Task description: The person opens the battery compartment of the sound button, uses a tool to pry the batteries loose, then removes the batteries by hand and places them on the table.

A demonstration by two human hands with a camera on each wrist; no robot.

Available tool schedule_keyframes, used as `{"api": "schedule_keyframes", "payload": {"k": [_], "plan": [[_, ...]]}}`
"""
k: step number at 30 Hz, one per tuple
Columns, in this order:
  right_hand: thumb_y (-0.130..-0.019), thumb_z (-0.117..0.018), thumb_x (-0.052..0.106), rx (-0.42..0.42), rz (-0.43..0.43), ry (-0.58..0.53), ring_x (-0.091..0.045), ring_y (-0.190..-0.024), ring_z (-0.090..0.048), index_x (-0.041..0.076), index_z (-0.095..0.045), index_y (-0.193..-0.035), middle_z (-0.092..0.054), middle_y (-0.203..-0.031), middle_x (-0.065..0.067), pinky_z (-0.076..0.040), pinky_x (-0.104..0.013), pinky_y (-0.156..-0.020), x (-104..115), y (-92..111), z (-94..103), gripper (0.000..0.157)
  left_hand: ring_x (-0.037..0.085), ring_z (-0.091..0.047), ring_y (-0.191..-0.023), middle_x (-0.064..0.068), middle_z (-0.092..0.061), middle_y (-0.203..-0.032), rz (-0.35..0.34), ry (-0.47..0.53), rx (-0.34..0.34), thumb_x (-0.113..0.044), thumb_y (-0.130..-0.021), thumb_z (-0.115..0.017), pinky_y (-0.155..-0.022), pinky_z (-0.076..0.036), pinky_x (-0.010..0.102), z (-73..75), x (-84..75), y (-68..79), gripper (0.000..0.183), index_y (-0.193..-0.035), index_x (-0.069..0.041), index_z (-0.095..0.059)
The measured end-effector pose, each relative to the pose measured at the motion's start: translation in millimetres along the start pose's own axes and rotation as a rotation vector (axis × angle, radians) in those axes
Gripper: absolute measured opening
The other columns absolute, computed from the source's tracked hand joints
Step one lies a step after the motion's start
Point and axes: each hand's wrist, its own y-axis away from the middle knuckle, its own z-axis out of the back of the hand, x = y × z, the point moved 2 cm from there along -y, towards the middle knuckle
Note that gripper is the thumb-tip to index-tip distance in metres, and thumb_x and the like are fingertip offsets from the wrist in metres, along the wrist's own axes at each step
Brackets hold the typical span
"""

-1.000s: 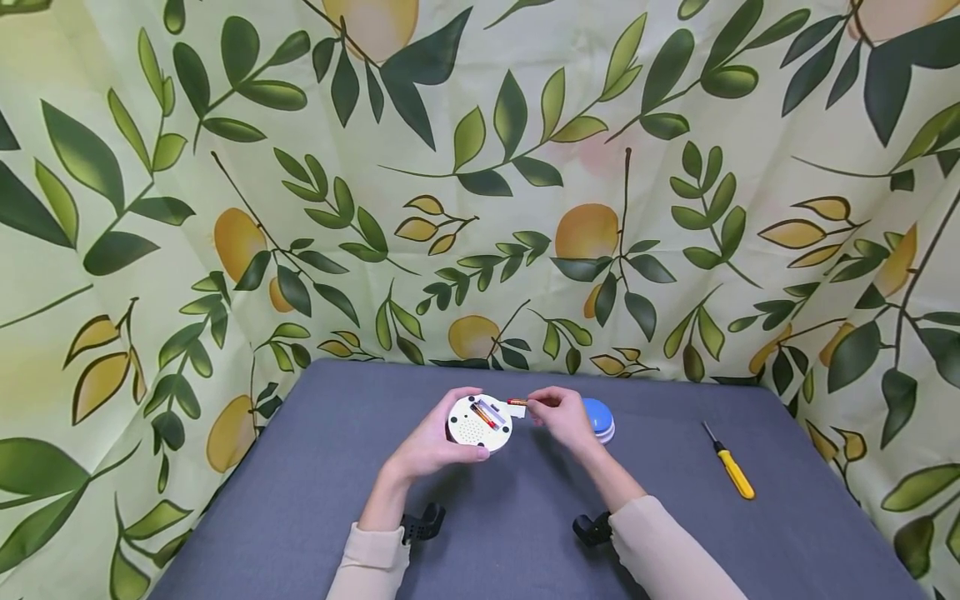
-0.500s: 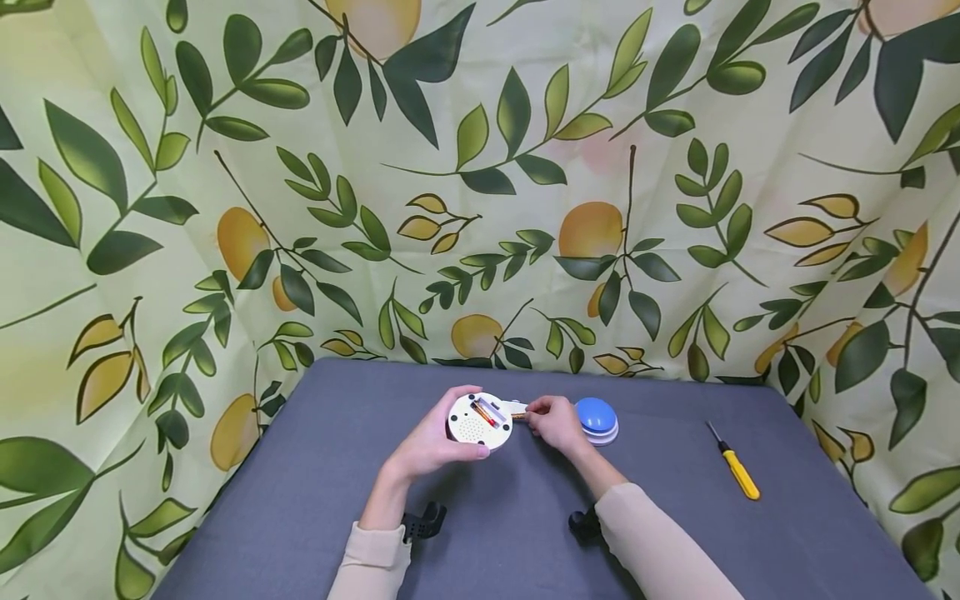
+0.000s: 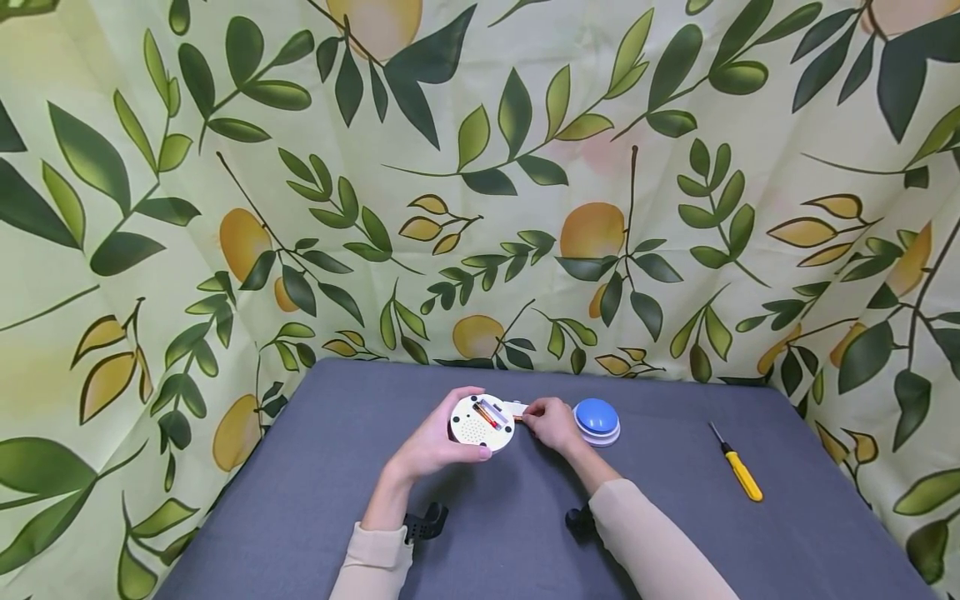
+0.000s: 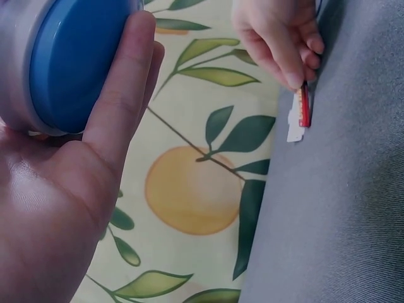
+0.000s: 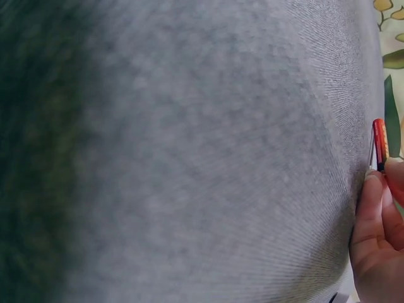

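Battery (image 3: 517, 409), pinched lengthwise by right hand (image 3: 551, 423), lies just right of the round device (image 3: 481, 421) gripped in left hand (image 3: 435, 446).

A grey cloth-covered table (image 3: 315, 500) carries a blue-topped round button (image 3: 597, 421) near its far edge and a yellow-handled screwdriver (image 3: 737, 472) towards its right edge.

No text, label, brand or number can be read on anything here.
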Motion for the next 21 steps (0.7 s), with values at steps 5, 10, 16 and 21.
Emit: {"api": "schedule_keyframes", "payload": {"k": [5, 10, 16, 21], "plan": [[-0.091, -0.072, 0.007, -0.001, -0.014, -0.023, -0.014, -0.066, -0.059, 0.0, -0.076, -0.091, -0.067, -0.076, -0.004, -0.049, -0.028, -0.061, 0.0, -0.1, -0.2, 0.008, 0.024, -0.058, -0.107, 0.016, -0.057, -0.127, -0.002, -0.001, 0.005, -0.006, -0.077, -0.084, -0.09, -0.047, 0.027, 0.0, 0.9, -0.1, 0.084, -0.147, -0.004, -0.039], [-0.091, -0.072, 0.005, -0.03, -0.03, -0.13, -0.013, -0.06, -0.062, -0.002, -0.076, -0.094, -0.068, -0.076, -0.005, -0.053, -0.028, -0.057, 2.6, 1.6, 6.0, 0.009, 0.024, -0.057, -0.108, 0.015, -0.057, -0.128, 0.009, -0.002, 0.003, -0.007, -0.077, -0.084, -0.09, -0.046, 0.028, -0.6, 0.1, 0.2, 0.083, -0.147, -0.01, -0.04], [-0.093, -0.07, 0.005, -0.05, -0.016, -0.227, -0.018, -0.065, -0.064, -0.004, -0.074, -0.099, -0.068, -0.081, -0.008, -0.055, -0.03, -0.061, 13.0, 4.2, 18.3, 0.012, 0.024, -0.057, -0.108, 0.015, -0.057, -0.128, 0.017, 0.0, 0.002, -0.007, -0.077, -0.084, -0.09, -0.046, 0.029, -0.8, -0.2, 0.5, 0.083, -0.147, -0.011, -0.04], [-0.094, -0.069, 0.007, -0.066, 0.027, -0.269, -0.02, -0.068, -0.063, -0.004, -0.074, -0.105, -0.068, -0.084, -0.008, -0.052, -0.029, -0.062, 26.6, 8.2, 30.2, 0.016, 0.024, -0.058, -0.108, 0.015, -0.057, -0.127, 0.014, 0.001, 0.006, -0.006, -0.077, -0.084, -0.089, -0.047, 0.028, -0.6, 0.1, 0.3, 0.082, -0.147, -0.01, -0.04]]}}
